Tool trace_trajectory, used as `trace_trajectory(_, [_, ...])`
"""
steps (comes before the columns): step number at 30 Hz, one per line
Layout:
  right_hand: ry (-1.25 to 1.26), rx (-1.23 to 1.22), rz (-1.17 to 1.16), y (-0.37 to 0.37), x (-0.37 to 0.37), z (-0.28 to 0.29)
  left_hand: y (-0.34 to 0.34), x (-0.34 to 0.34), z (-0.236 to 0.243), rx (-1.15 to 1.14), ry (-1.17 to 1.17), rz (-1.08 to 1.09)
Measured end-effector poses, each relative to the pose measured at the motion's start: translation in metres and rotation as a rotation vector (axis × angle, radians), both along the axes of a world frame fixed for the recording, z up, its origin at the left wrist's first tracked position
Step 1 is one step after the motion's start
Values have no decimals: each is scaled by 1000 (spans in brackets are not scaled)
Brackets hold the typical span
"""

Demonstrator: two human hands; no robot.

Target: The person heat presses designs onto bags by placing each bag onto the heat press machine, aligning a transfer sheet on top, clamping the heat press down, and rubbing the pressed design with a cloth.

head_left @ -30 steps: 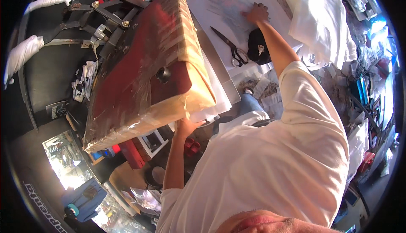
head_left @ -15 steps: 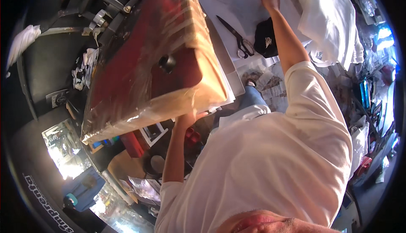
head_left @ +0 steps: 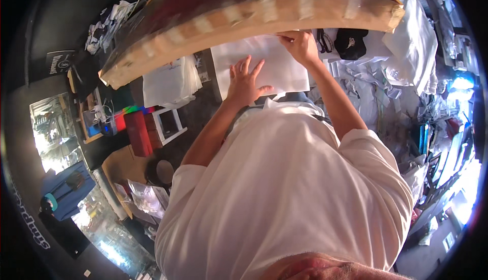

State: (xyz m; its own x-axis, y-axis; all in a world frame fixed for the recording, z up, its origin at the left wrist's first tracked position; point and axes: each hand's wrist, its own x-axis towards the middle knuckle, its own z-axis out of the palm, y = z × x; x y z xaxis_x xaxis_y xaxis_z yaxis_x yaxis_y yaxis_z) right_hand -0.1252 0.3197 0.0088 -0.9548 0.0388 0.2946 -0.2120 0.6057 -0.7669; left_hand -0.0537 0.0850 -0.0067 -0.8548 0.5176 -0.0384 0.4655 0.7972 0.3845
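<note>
A white sheet (head_left: 284, 74) lies flat in front of me; whether it is paper or cloth I cannot tell. My left hand (head_left: 245, 83) is over its left part, fingers spread and nothing in them. At the far right part of the sheet, my right hand (head_left: 301, 46) is closed with fingers pinched together; what they hold, if anything, does not show clearly. Above both hands hangs a large raised frame (head_left: 239, 18) with taped wooden edges and a dark red face, like a printing screen. It hides the far end of the sheet.
Left of the sheet is a pile of white sheets (head_left: 170, 84). To the right lie a black cap (head_left: 351, 43) and the dark handles of scissors (head_left: 324, 41), partly under the frame. White cloth (head_left: 414, 51) hangs at the far right. A red box (head_left: 137, 132) stands lower left.
My left hand has moved from beneath the frame's edge onto the white sheet. The right hand has come from beyond the cap to the sheet. My view has turned, so the frame now spans the top.
</note>
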Motion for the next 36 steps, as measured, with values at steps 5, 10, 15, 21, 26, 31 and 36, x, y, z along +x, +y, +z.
trace_trajectory(5, [-365,-105,-100,10,2,-24,-6,2,-8,19,44,-30])
trace_trajectory(10, [-287,-44,-227,13,-3,-49,-11,6,-25,97,109,-37])
trace_trajectory(15, [-281,10,-214,-3,0,-30,-17,10,-35,289,144,31])
trace_trajectory(21, [-318,132,-220,-9,5,-26,-15,2,-23,291,93,55])
trace_trajectory(26, [-252,121,-209,-6,3,-31,-13,-1,-35,265,128,154])
trace_trajectory(31, [-302,142,-155,-10,3,-24,-12,0,-47,217,172,191])
trace_trajectory(36, [-308,140,-184,-7,5,-30,-9,1,-39,196,218,176])
